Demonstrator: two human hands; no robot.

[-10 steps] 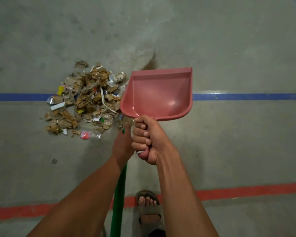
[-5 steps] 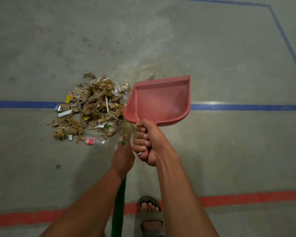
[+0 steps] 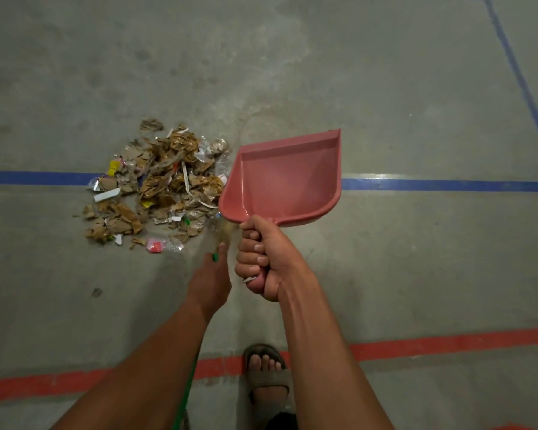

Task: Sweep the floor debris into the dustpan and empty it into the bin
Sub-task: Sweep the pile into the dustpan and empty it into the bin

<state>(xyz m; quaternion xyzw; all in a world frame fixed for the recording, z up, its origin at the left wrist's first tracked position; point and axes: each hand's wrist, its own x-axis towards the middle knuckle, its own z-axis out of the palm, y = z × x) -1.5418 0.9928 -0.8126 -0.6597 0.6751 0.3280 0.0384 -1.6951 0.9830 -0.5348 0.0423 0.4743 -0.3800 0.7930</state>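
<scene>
Pink dustpan (image 3: 288,178) raised slightly rightward since earlier, handle gripped by right hand (image 3: 263,259), green broomstick (image 3: 185,395) held by left hand (image 3: 210,282), debris pile (image 3: 156,184) left.

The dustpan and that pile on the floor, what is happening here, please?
A person is cleaning up. The right hand grips the handle of an empty pink dustpan, held beside a debris pile of cardboard scraps and wrappers lying on the blue floor line. The left hand holds a green broom handle. Nothing is swept in yet.
</scene>
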